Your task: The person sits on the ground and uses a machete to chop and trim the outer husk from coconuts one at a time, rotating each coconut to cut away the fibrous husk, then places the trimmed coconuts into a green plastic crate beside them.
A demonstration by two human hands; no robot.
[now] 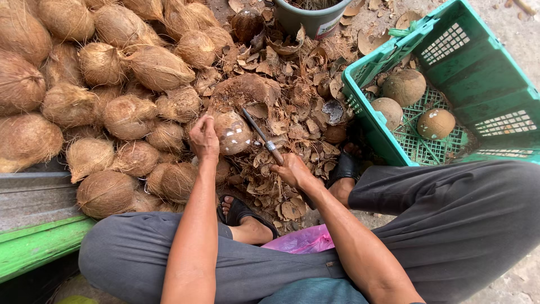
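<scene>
My left hand [203, 138] grips the left side of a partly peeled coconut [233, 132] that rests on a heap of shell chips. My right hand [291, 169] is closed on the handle of a knife [261, 137], whose dark blade points up and left and lies against the coconut's right side. My legs are crossed below, with sandalled feet next to the chips.
A big pile of husked brown coconuts [101, 84] fills the left. A green plastic crate [495, 90] at right holds three peeled coconuts [405, 87]. A green bucket [315, 17] stands at the top; a green plank [39, 242] lies at lower left; a pink bag [304, 239] sits by my ankle.
</scene>
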